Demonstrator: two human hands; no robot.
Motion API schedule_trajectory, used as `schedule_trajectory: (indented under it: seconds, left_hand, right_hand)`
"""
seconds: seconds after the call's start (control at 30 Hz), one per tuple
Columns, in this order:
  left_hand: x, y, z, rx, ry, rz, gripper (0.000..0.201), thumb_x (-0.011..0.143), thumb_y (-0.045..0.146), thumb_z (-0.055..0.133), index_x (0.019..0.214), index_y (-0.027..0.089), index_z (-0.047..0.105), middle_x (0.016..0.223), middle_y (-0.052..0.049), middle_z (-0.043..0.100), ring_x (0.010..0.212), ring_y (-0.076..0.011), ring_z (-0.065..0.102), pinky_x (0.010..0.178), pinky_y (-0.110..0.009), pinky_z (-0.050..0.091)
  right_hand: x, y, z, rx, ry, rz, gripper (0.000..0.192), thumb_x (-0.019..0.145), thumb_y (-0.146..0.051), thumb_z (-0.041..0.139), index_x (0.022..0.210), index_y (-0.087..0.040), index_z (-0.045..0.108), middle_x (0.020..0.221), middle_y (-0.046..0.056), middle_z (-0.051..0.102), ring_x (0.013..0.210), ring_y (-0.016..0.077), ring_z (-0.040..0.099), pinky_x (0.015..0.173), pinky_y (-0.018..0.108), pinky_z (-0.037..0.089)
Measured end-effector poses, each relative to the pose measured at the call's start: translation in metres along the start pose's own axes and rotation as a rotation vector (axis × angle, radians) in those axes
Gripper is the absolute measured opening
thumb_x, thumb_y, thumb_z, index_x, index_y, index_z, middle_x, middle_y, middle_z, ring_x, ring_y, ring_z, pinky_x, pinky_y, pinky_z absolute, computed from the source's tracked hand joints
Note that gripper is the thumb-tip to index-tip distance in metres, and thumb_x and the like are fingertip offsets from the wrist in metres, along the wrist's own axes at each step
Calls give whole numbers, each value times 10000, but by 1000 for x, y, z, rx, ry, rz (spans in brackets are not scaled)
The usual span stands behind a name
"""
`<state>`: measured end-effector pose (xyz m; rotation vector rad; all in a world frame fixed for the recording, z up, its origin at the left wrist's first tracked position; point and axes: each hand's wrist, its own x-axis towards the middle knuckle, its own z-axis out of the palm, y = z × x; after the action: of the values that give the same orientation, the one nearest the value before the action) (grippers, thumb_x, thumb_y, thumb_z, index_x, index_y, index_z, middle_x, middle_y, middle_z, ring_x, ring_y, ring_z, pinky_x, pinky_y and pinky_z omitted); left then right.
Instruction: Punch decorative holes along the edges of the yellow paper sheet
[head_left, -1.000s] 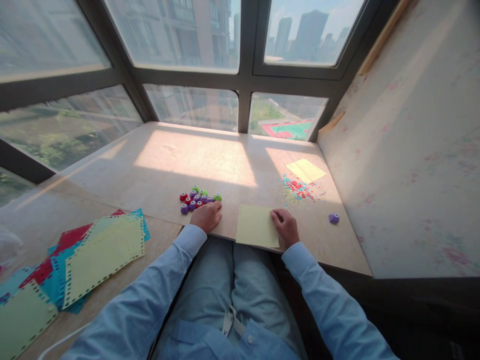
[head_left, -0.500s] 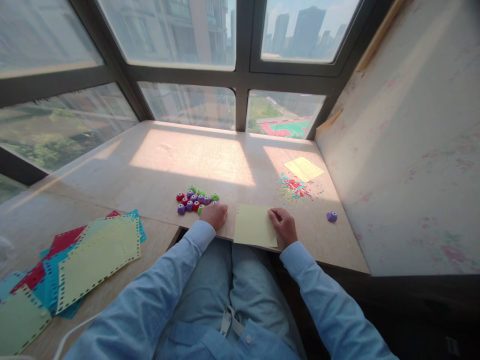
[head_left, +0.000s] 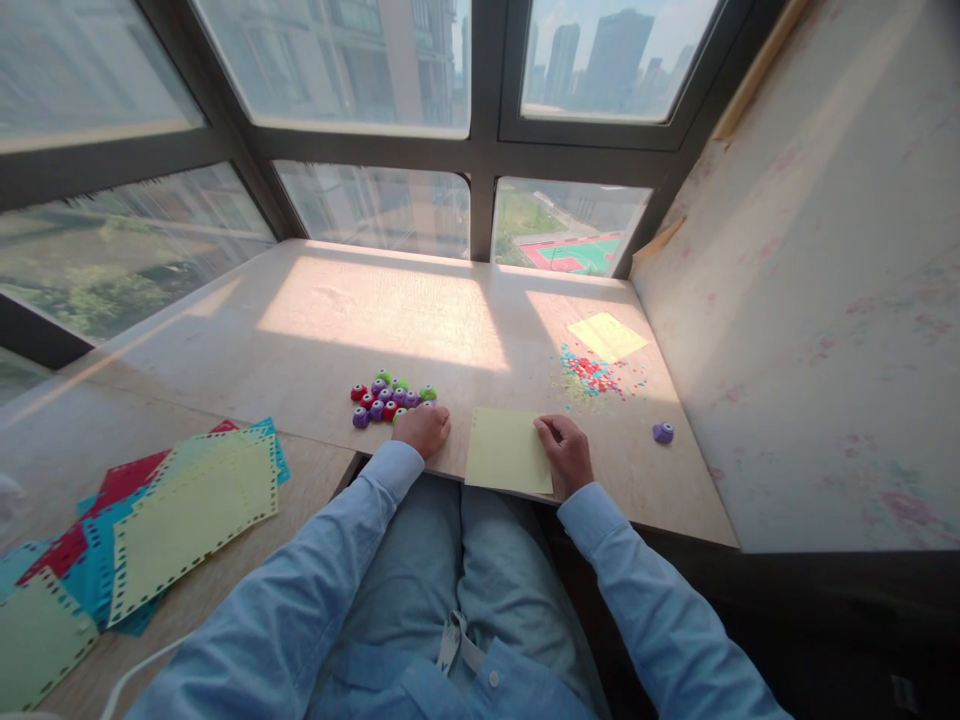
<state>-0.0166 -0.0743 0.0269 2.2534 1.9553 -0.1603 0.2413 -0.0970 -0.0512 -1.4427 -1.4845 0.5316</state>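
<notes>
In the head view a pale yellow sheet of paper [head_left: 504, 450] lies at the table's front edge, with a few tiny holes near its top left corner. My right hand [head_left: 566, 450] pinches the sheet's right edge between thumb and fingers. Left of the paper, my left hand [head_left: 422, 431] rests on the table with its fingers curled closed; whatever might be inside is hidden. Just beyond it is a cluster of small craft punches [head_left: 390, 410] in red, purple and green, partly covered by that hand. A single purple craft punch [head_left: 663, 433] sits apart on the right.
Red, blue and yellow sheets with punched edges [head_left: 199, 510] overlap at the left. Tiny coloured paper bits [head_left: 592, 374] are scattered at the right, below a yellow paper square [head_left: 608, 337]. A white cable [head_left: 142, 670] runs along the lower left. Windows and a papered wall [head_left: 817, 330] border the table.
The whole view has shifted very slightly. Both hands and the paper keep practically the same positions, with the right hand's pinch unchanged.
</notes>
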Motion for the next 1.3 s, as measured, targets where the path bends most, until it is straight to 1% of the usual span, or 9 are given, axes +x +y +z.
schedule_trajectory:
  seconds: [0.17,0.57,0.7,0.8,0.87,0.93,1.0,1.07,1.3]
  left_hand:
    - [0,3,0,24,-7,42,363,914,311,413,929,185,753,994,-184,734,973,-337,697,783,-443,524]
    - [-2,2,14,9,33,104,345,921,175,368,959,122,706,924,-231,722,961,-378,695,790,-517,510]
    - [-3,0,19,-64,72,62,327,939,249,392,954,128,695,930,-207,725,955,-352,697,803,-480,511]
    - [-3,0,20,-146,105,38,297,939,292,417,980,157,678,887,-133,731,887,-268,708,781,-387,521]
    - [-3,1,21,-379,127,9,284,929,332,432,971,161,655,765,-65,701,725,-191,689,675,-302,517]
    - [-5,5,21,-816,114,-49,297,891,417,478,916,157,620,610,4,607,512,-127,586,513,-244,454]
    - [-8,10,22,-1274,56,-116,352,800,512,577,861,165,577,532,62,506,388,-77,450,403,-209,345]
    - [-11,17,23,-1546,-22,-159,419,689,545,680,835,175,547,516,94,460,355,-42,378,369,-180,264]
    - [-16,47,26,-1845,-226,-192,436,589,439,793,814,169,534,503,104,462,338,-16,365,346,-147,181]
  right_hand:
    - [0,1,1,-4,-4,2,261,868,-411,549,804,-200,689,848,84,710,818,235,643,767,372,505]
    - [0,1,1,6,7,2,266,865,-419,549,800,-205,693,849,86,714,812,237,643,754,371,511]
    - [0,1,1,5,8,4,264,864,-413,553,796,-200,693,847,85,713,808,235,644,757,369,510]
    - [0,0,1,12,6,11,262,867,-412,553,802,-199,693,845,83,716,810,235,648,754,365,512]
    - [-1,-1,1,25,16,27,262,870,-416,556,811,-200,693,848,81,718,805,232,651,749,362,516]
    - [-1,-1,2,42,34,45,266,875,-423,557,826,-199,693,846,79,719,791,228,652,740,361,521]
    - [-2,-2,1,49,57,41,272,885,-428,550,834,-201,690,841,77,718,788,224,652,739,360,527]
    - [-3,-5,0,37,66,-11,266,892,-425,546,821,-208,683,838,75,716,801,223,651,760,367,529]
    - [-6,-20,-6,40,13,-305,179,915,-319,563,806,-225,670,814,60,716,803,212,658,774,371,527]
